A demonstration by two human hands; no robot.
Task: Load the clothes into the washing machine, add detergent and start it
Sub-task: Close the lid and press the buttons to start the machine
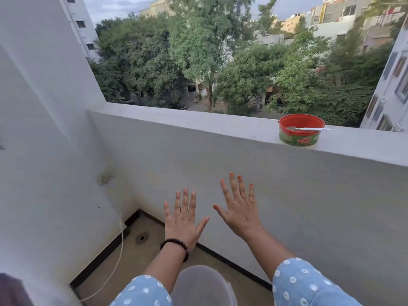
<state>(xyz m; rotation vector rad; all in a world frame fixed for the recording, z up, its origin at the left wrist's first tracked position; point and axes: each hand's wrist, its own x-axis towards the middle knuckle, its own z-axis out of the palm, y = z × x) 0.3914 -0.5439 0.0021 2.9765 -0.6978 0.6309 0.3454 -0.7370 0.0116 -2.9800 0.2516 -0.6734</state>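
My left hand [183, 219] and my right hand [239, 205] are stretched out in front of me, palms down, fingers spread, holding nothing. A black bead bracelet circles my left wrist. Both sleeves are light blue with white dots. No washing machine, clothes or detergent bottle is in view. A red and green round tub [300, 130] with a white spoon lying in it stands on the balcony ledge [198, 124], far above and right of my hands.
A white parapet wall [287, 195] faces me, with a side wall [44, 151] at left. A translucent bucket [203, 286] stands on the tan floor below my arms. A white cord [120, 250] hangs down the left wall near a floor drain [141, 238].
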